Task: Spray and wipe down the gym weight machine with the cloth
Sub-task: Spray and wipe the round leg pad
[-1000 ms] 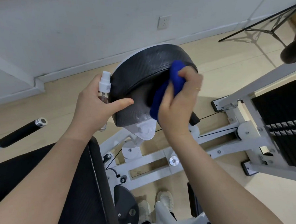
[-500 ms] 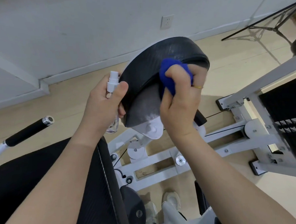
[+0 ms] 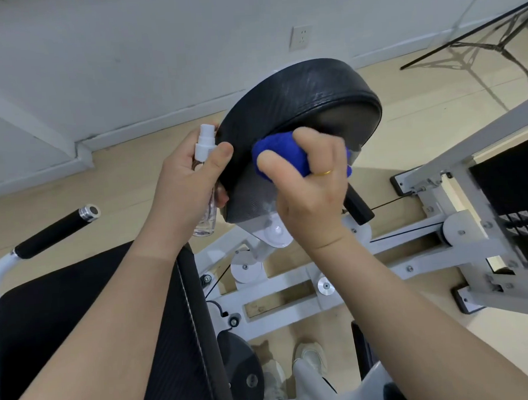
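Note:
A round black pad [image 3: 300, 100] of the white gym machine [image 3: 291, 287] tilts up in the middle of the view. My right hand [image 3: 311, 185] grips a bunched blue cloth [image 3: 281, 153] and presses it against the pad's lower face. My left hand [image 3: 188, 185] holds a small clear spray bottle [image 3: 205, 184] with a white nozzle at the pad's left edge, thumb against the rim. Most of the bottle's body is hidden by my fingers.
A black seat back [image 3: 110, 330] fills the lower left, with a black-gripped handle [image 3: 56, 232] beside it. The weight stack [image 3: 520, 217] and its white frame stand at the right. A black stand [image 3: 477, 41] rests on the wooden floor by the white wall.
My right hand carried the cloth from the pad's upper right rim down to its lower face. My left thumb moved off the pad's face up to the bottle.

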### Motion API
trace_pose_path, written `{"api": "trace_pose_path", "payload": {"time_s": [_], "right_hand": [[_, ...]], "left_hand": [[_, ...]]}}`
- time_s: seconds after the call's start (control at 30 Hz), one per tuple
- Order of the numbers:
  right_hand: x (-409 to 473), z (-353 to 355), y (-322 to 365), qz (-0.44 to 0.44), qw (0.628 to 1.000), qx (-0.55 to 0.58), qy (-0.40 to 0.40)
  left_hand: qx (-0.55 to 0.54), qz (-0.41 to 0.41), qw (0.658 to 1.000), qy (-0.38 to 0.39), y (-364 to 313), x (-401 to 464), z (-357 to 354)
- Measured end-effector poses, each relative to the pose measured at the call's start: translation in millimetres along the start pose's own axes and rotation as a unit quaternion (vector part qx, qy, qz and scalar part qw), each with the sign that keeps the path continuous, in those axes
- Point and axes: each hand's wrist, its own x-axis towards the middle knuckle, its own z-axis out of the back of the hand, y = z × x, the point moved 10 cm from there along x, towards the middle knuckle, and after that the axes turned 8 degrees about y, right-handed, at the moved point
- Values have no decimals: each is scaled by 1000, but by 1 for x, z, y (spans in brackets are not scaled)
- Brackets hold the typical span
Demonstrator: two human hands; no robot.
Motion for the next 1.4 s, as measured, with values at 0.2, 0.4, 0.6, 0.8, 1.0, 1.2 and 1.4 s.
{"api": "trace_pose_path", "payload": {"time_s": [0.2,0.4,0.6,0.8,1.0,1.2,1.4], "right_hand": [[-41,-52,9,106,985,-36,134],[0,-6,7,94,995,-13,26],[-54,-62,25,164,974,-27,152],[-53,-61,26,165,972,-38,163],[-9,-27,33,124,992,-3,11],[-59,-92,27,195,961,-70,184],[-42,-68,29,227,959,-87,144]], "left_hand": [[6,4,1000,-9,0,7,5],[6,-7,1000,-21,1,1,5],[20,-15,999,-20,0,3,3],[23,-31,999,-19,-2,5,5],[10,-28,999,-27,3,9,7],[24,-10,1000,14,-1,28,2],[4,-15,999,37,-2,31,-2]]}}
